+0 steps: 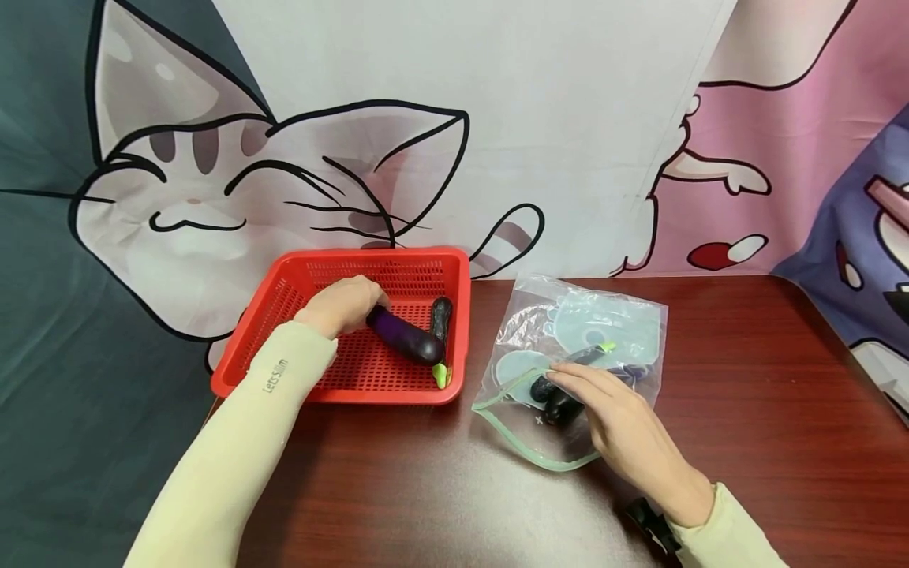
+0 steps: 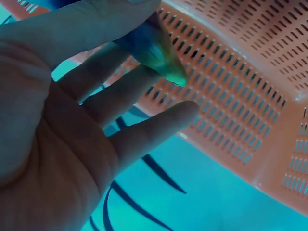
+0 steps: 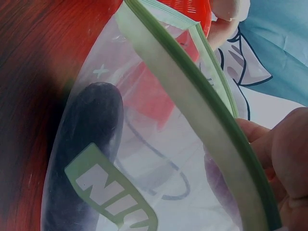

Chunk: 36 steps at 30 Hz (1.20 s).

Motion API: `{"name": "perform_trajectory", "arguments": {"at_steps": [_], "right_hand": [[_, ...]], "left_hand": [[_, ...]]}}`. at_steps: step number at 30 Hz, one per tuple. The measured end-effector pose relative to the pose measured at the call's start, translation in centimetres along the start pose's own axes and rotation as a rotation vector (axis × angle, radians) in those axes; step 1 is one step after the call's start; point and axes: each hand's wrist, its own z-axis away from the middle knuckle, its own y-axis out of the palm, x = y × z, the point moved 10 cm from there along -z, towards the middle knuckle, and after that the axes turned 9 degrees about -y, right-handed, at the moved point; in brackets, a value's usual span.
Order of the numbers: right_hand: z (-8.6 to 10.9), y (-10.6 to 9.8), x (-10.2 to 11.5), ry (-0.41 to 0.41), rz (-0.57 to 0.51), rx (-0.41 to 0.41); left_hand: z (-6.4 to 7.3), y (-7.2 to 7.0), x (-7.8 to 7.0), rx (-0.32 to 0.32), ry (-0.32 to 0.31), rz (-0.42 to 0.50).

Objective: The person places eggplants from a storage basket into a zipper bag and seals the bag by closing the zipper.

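Pinched by the left hand (image 1: 344, 306) at its green-tipped end, the eggplant (image 1: 406, 336) is held within the red basket (image 1: 341, 397), its length slanted from the grip toward the basket's near right corner; right of the basket, a clear bag (image 1: 578, 322) is gripped by the right hand (image 1: 628, 418). The eggplant is glossy, deep purple.

The basket (image 1: 398, 397) looks like smooth, faintly shiny perforated plastic; the eggplant (image 1: 406, 338) in it has a smooth, glossy skin, and the slim vegetable (image 1: 440, 317) beside it a rougher, bumpy one. The bag (image 1: 525, 315) is thin, clear, crinkled plastic with bright glints, edged by a seal strip (image 1: 521, 450) of thicker plastic. The desk (image 1: 369, 489) shows polished, grained wood, the backdrop (image 1: 582, 142) matt, softly creased cloth.
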Motion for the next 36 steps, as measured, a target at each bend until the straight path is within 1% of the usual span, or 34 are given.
{"name": "perform_trajectory", "arguments": {"at_steps": [5,10,13,17,21,26,29,32,36], "right_hand": [[0.0,0.0,0.0,-0.006,0.001,-0.005],[-0.1,0.0,0.1,-0.016,0.003,-0.018],[-0.1,0.0,0.0,-0.008,0.000,-0.013],[-0.1,0.1,0.0,-0.001,0.001,-0.005],[-0.1,0.1,0.0,-0.014,0.006,-0.011],[-0.1,0.1,0.0,-0.015,0.003,-0.013],[0.0,0.1,-0.1,-0.011,-0.001,-0.011],[0.0,0.1,0.0,-0.014,0.002,-0.014],[0.0,0.1,0.0,-0.013,0.000,-0.012]], "left_hand": [[0.7,-0.5,0.1,-0.009,-0.014,0.019],[1.5,-1.3,-0.2,-0.054,-0.029,0.020],[2.1,-1.8,-0.4,-0.080,-0.037,0.013],[3.0,-2.2,-0.7,-0.109,-0.046,0.023],[4.0,-2.6,-1.2,-0.135,-0.055,0.018],[5.1,-3.0,-1.8,-0.171,-0.045,0.017],[5.6,-3.2,-2.2,-0.204,-0.029,0.024],[6.3,-3.4,-2.6,-0.238,-0.009,0.012],[7.1,-3.5,-2.9,-0.251,-0.011,0.033]]}}
